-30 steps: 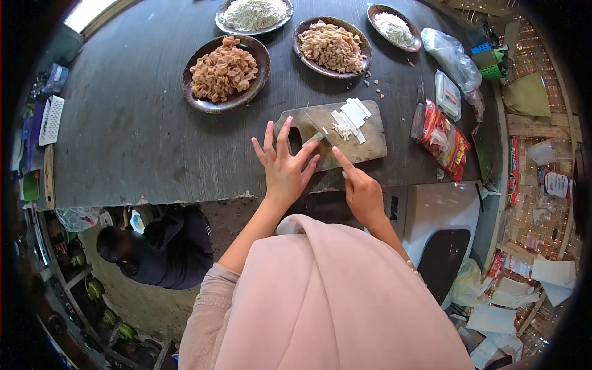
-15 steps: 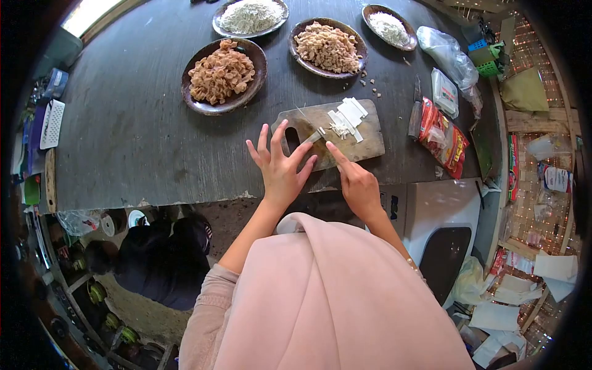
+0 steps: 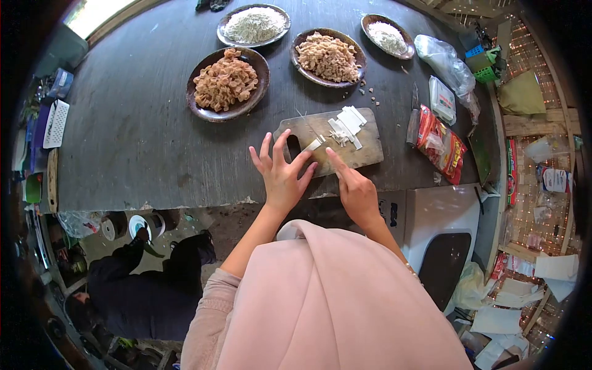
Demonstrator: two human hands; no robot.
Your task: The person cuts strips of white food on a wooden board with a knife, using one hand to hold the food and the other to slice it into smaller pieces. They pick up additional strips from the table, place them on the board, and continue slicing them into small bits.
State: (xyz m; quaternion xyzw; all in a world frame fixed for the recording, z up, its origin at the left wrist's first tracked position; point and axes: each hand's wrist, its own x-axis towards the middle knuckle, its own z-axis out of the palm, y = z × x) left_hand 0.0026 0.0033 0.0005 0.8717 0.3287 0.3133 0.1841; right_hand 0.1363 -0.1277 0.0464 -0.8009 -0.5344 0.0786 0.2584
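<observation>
A wooden cutting board with a handle slot lies near the table's front edge. On its left part my left hand steadies a small white strip with index fingertip and thumb, the other fingers spread. My right hand grips a knife, index finger stretched along it. The thin blade slants up and left past the strip; the handle is hidden in my palm. Beside the blade, cut white strips are piled on the board's right half, with small slivers next to them.
Behind the board stand plates of brown curled pieces, tan chunks and white shreds, plus a smaller white-filled plate. To the right lie another knife, a red packet and plastic bags. A person in dark clothes is low at the left.
The view has shifted slightly, so the table items sit lower. Both hands stay at the board, the knife still by the strip. The person at lower left has moved, an arm now reaching forward.
</observation>
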